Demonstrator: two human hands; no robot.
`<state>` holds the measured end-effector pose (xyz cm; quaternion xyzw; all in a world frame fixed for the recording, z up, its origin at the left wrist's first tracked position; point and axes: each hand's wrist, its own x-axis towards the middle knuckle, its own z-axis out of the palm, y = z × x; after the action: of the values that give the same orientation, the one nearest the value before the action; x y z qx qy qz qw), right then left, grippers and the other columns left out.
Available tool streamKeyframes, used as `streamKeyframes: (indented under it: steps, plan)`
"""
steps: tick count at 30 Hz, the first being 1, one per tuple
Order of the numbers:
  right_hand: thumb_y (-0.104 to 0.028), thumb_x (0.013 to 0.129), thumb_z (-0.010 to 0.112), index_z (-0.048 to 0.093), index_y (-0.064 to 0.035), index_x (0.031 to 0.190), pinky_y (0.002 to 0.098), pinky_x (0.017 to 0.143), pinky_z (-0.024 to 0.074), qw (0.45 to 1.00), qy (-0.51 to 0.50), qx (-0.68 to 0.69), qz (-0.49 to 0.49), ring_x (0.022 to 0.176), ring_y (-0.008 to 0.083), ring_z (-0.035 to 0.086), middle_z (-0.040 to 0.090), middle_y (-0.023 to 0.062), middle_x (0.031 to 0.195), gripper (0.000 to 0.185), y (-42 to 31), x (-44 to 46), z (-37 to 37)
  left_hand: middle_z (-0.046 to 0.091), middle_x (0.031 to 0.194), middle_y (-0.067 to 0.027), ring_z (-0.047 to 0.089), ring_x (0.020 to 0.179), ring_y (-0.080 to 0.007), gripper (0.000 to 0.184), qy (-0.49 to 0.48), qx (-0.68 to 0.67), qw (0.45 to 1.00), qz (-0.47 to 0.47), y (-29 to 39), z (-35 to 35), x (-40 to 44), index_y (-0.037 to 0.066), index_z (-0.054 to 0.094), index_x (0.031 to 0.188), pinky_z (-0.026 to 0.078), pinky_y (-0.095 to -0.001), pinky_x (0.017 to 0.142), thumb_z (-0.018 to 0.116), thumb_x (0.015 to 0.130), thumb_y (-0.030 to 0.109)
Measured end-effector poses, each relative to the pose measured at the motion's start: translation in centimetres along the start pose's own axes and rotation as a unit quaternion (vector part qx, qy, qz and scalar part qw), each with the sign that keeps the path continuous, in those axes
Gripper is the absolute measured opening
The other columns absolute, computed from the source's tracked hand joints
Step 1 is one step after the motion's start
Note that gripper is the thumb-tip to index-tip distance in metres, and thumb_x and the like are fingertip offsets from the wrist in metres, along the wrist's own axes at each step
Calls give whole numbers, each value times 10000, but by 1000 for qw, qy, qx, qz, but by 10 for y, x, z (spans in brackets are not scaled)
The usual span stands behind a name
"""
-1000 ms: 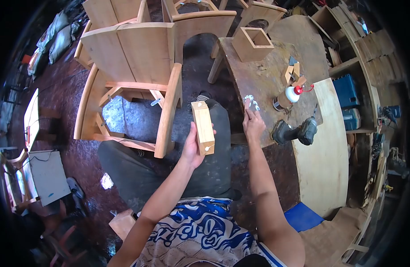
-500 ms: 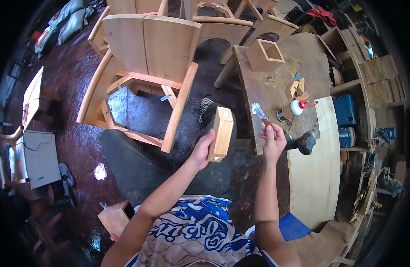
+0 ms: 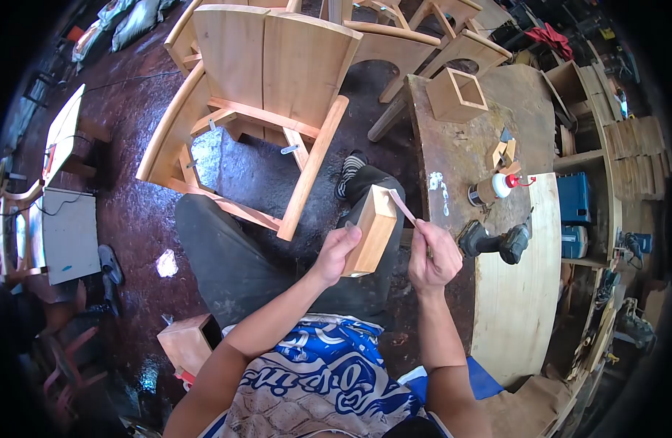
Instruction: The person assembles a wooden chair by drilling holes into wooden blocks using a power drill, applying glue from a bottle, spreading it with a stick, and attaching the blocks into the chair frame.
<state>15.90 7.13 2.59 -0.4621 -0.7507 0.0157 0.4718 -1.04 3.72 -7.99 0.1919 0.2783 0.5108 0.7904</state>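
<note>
My left hand [image 3: 339, 252] is wrapped around the side of a pale wooden block [image 3: 372, 237], held tilted above my lap. Between the fingers of my right hand [image 3: 434, 255] is a small putty knife [image 3: 403, 206]; its flat blade meets the block's upper end. White paste [image 3: 438, 188] is smeared on the near edge of the worn workbench [image 3: 460, 150]. Farther along the bench lies a glue bottle [image 3: 502, 185] with a red cap, beside small wood offcuts [image 3: 504, 155].
A wooden chair frame [image 3: 277, 80] stands ahead on the left, other chairs behind it. An open wooden box [image 3: 452, 95] is on the bench; a cordless drill [image 3: 507, 243] sits near a long pale board [image 3: 511, 306]. Another box [image 3: 186, 343] is on the floor at left.
My right hand has brought the putty knife from over the bench's paste leftward to the block's upper end. The block is tilted differently, and the view has shifted slightly.
</note>
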Motion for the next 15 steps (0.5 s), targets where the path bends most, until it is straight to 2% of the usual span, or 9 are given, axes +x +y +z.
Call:
streamKeyframes:
  steps: [3, 5, 8, 11, 13, 14, 15]
  plan:
    - [96, 785, 702, 705, 37, 931, 298, 663, 536, 1000, 6, 0, -12, 710, 240, 694, 711, 154, 827, 157, -4, -1, 5, 703, 968, -67, 665, 854, -99, 469, 7, 6, 1000, 11, -2, 1, -1, -27, 659, 1088, 511, -245, 763, 569, 994, 424]
    - [90, 784, 703, 703, 31, 917, 293, 632, 526, 999, -35, 21, 11, 688, 229, 686, 708, 147, 816, 145, -10, -5, 6, 700, 971, -59, 653, 853, -83, 450, 12, 49, 998, 40, -5, -1, 0, -26, 661, 1081, 500, -237, 748, 583, 992, 408]
    - [88, 774, 706, 702, 23, 905, 288, 612, 517, 998, -39, 45, 11, 666, 225, 679, 702, 140, 799, 146, -16, -7, 7, 698, 968, -50, 644, 849, -72, 441, 8, 85, 994, 67, -9, -4, 3, -25, 664, 1074, 490, -231, 736, 581, 995, 401]
    - [61, 812, 699, 699, 38, 910, 276, 613, 517, 998, -39, 47, 22, 660, 190, 673, 705, 125, 786, 100, -19, -10, 3, 698, 966, -51, 642, 847, -71, 436, 21, 79, 996, 43, -11, -8, 3, -30, 662, 1071, 487, -235, 726, 584, 995, 393]
    - [9, 882, 674, 695, 56, 942, 255, 621, 522, 983, 5, 66, 169, 671, 137, 658, 710, 98, 784, 79, -13, -16, 1, 698, 965, -56, 647, 845, -77, 449, 16, 68, 997, 28, -15, -14, 4, -32, 660, 1075, 493, -238, 728, 578, 996, 402]
    - [-34, 934, 645, 687, 67, 997, 236, 660, 526, 959, 19, 134, 247, 716, 105, 644, 713, 90, 834, 127, -12, -16, 2, 699, 963, -61, 652, 843, -83, 461, 12, 56, 998, 14, -18, -16, 4, -35, 657, 1079, 499, -241, 729, 573, 996, 411]
    - [-23, 934, 643, 681, 64, 1039, 234, 697, 529, 929, 34, 208, 305, 741, 114, 647, 716, 107, 887, 141, -6, -20, 3, 699, 963, -61, 652, 843, -83, 461, 12, 56, 998, 13, -13, -12, 3, -35, 657, 1079, 499, -241, 729, 573, 996, 411]
